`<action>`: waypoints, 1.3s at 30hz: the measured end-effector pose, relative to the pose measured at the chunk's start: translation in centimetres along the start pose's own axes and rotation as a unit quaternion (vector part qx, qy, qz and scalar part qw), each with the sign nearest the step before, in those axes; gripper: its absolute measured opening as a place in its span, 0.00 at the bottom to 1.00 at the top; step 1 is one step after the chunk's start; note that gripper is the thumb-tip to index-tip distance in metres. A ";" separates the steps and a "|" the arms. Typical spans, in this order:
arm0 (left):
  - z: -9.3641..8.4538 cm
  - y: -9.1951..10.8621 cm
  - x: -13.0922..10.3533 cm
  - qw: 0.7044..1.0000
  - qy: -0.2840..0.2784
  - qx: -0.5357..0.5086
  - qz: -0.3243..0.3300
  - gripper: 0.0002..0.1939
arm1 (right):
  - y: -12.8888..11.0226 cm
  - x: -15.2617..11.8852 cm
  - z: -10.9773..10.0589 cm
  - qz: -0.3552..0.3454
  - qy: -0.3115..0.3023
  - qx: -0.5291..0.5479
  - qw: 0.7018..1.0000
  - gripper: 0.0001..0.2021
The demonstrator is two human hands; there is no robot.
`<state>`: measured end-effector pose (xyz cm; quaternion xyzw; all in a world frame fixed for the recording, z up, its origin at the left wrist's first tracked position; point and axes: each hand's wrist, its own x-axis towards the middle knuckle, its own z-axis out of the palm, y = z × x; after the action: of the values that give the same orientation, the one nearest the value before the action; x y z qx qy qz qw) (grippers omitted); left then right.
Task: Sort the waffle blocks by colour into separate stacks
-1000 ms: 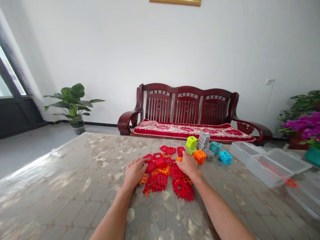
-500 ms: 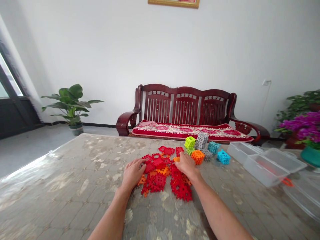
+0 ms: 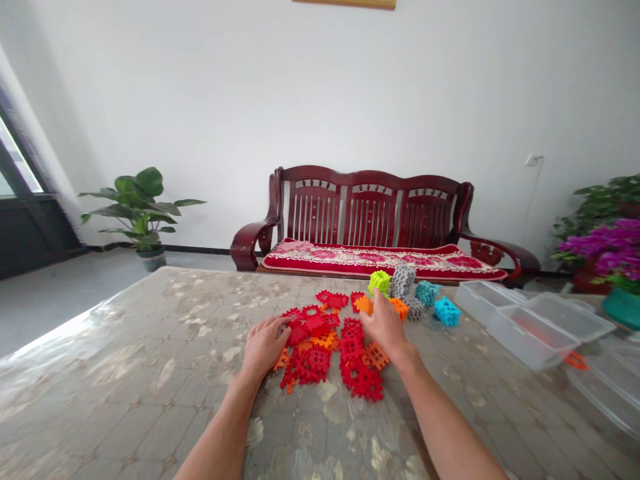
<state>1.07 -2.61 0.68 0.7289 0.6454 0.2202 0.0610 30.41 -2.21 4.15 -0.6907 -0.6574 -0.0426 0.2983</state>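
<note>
My right hand (image 3: pixel 386 327) pinches an orange interlocking tile (image 3: pixel 364 305) at the far right of the spread of tiles. On the left edge of a pile of red toothed tiles (image 3: pixel 315 321), my left hand (image 3: pixel 266 343) rests with its fingers extended; some fingertips are hard to see. Orange tiles (image 3: pixel 324 341) show between the red ones. Nearer my right wrist lies a second group of red tiles (image 3: pixel 361 379), with an orange lattice tile (image 3: pixel 376 356) beside it. An orange cube (image 3: pixel 399 308) is partly hidden behind my right hand.
Beyond my right hand stand built blocks: lime green (image 3: pixel 379 281), grey (image 3: pixel 403 283), teal (image 3: pixel 427 292) and blue (image 3: pixel 447 311). Clear plastic boxes (image 3: pixel 530 340) with lids occupy the table's right side. A wooden bench (image 3: pixel 373 207) stands behind the patterned table (image 3: pixel 200 373).
My right hand has moved slightly right and away from me with the orange tile, uncovering the orange lattice tile near its wrist. My left hand has stayed almost in place.
</note>
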 end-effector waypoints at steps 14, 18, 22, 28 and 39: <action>-0.4 0.3 -0.1 1.000 -0.009 0.001 -0.002 0.19 | 6.7 2.4 -5.6 0.151 0.071 0.135 0.977 0.37; -0.2 0.2 0.0 1.000 -0.002 -0.006 0.002 0.19 | 7.8 2.3 -5.6 0.184 0.049 0.109 0.976 0.37; -0.2 0.1 0.0 1.000 0.003 -0.012 0.000 0.18 | 7.4 2.0 -4.8 0.165 0.029 0.045 0.985 0.34; -0.1 0.1 0.0 1.000 -0.005 -0.014 -0.002 0.19 | 8.4 2.1 -4.7 0.202 0.044 0.056 0.977 0.36; 0.2 -0.4 0.3 1.000 -0.007 -0.029 0.004 0.18 | 10.5 2.1 -4.0 0.253 0.055 0.059 0.964 0.38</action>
<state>0.82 -2.23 0.42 0.7310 0.6351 0.2344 0.0856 41.78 -1.81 4.59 -0.8121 -0.4452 0.0354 0.3755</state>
